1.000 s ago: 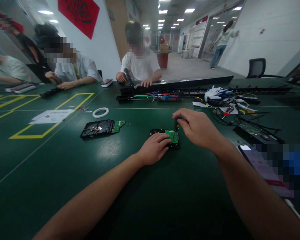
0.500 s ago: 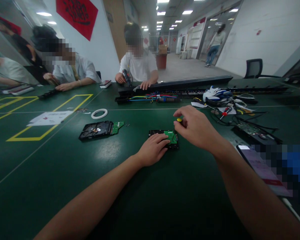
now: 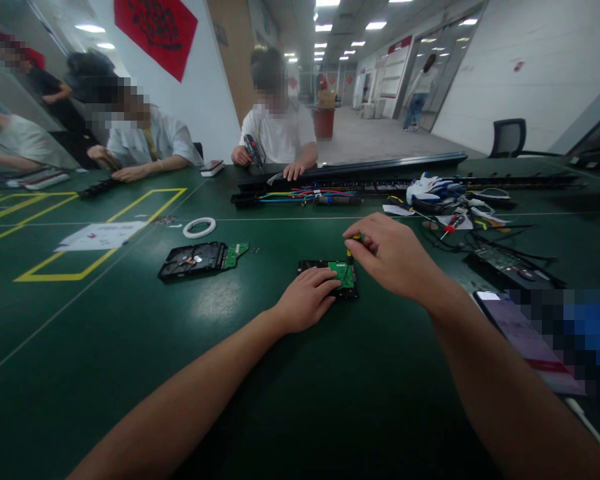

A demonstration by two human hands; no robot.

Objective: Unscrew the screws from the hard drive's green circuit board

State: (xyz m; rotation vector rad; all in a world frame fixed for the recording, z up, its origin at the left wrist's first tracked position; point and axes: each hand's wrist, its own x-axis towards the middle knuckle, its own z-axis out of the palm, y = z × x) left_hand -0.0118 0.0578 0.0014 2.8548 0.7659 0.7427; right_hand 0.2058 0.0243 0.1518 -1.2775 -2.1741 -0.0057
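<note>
A hard drive (image 3: pixel 349 291) with a green circuit board (image 3: pixel 341 268) facing up lies on the table in front of me. My left hand (image 3: pixel 307 297) covers its left part, fingers across the top and thumb by the near edge, holding it against the table. In my right hand (image 3: pixel 380 253) is a screwdriver (image 3: pixel 349 255) with a yellow and black handle, pinched between thumb and fingers. The screwdriver stands slightly tilted, its shaft pointing down onto the board. Whether its tip sits in a screw is too small to tell.
Another hard drive (image 3: pixel 193 260) with a green board lies left, near a white tape roll (image 3: pixel 199 227). To the right are a third drive (image 3: pixel 515 265), gloves (image 3: pixel 433 189), a red-handled screwdriver (image 3: pixel 453 225) and a phone (image 3: pixel 525 333). Across the table, a person holds a power driver (image 3: pixel 253 150).
My right hand has tipped slightly and shifted a little left, so more of the screwdriver handle shows. My left hand and the hard drive have stayed in place.
</note>
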